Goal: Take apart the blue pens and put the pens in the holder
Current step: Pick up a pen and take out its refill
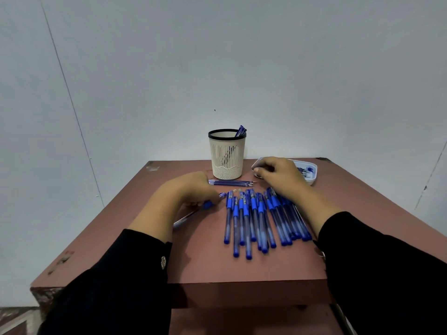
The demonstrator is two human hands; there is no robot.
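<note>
Brown table (242, 267) against a grey wall. Near: row of blue pens (261, 218). Left hand (191, 189) grips one pen (191, 215); right hand (278, 172), fingers curled, reaches into white tray (312, 172). Far: holder (227, 153) containing pens.

You are sitting at a small reddish-brown table (242, 269) pushed up against a plain pale grey wall (217, 56), in what looks like a bare room set up as a simple desk or office corner; which kind of building it is cannot be told. The stationery points that way: a cream slotted pen holder (227, 154) with a black rim, a spread of blue pens (261, 218), and a small white dish (308, 171). The table's edges are chipped, and a strip of patterned floor (14, 320) shows at lower left.
</note>
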